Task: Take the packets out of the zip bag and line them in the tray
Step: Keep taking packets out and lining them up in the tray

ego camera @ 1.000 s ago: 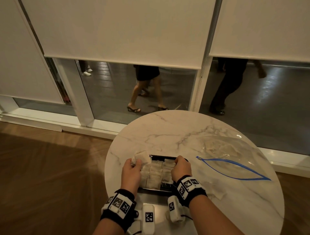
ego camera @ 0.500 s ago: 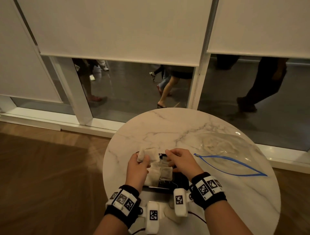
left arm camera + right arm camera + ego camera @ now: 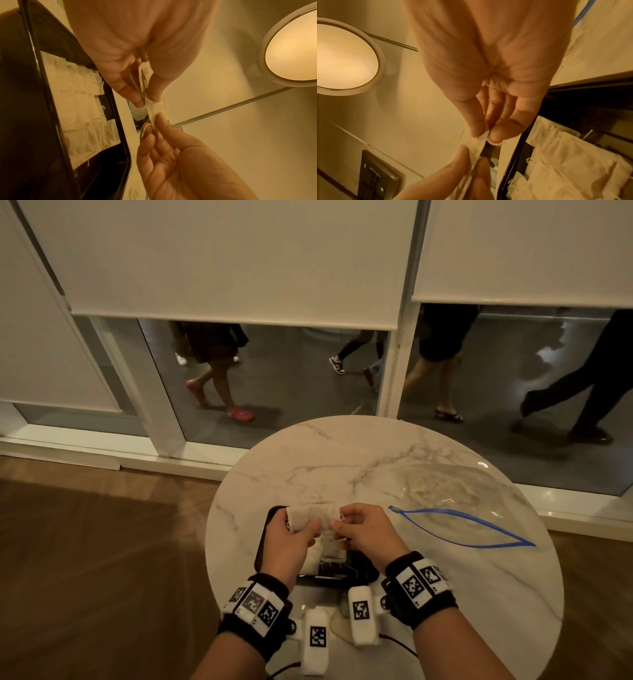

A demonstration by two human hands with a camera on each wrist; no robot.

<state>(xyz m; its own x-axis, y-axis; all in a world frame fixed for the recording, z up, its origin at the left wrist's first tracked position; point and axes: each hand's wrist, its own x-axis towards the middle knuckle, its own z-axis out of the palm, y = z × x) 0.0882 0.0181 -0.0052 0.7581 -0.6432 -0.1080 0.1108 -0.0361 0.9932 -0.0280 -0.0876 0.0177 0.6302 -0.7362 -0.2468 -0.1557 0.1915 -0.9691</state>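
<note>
My left hand [image 3: 291,537] pinches a small bunch of white packets [image 3: 313,517] just above the far edge of the black tray [image 3: 262,546]. My right hand [image 3: 359,529] pinches the right end of the same bunch between thumb and forefinger. The left wrist view shows my left hand [image 3: 145,101] gripping the thin packets [image 3: 152,108], with the right hand's fingertips [image 3: 159,116] on their lower end. In the right wrist view my right hand [image 3: 485,135] nips the packet edge [image 3: 479,140]. Several packets [image 3: 80,108] lie in rows in the tray. The clear zip bag [image 3: 445,491] lies open to the right.
The round marble table [image 3: 325,460] stands by a window with people walking outside. The bag's blue zip [image 3: 459,529] gapes toward my right hand. Part of the tray floor [image 3: 102,169] shows bare and dark. The wooden floor lies off to the left.
My right hand left the packets in the tray and came up to pinch the bunch that my left hand holds. Both hands rose a little above the tray.
</note>
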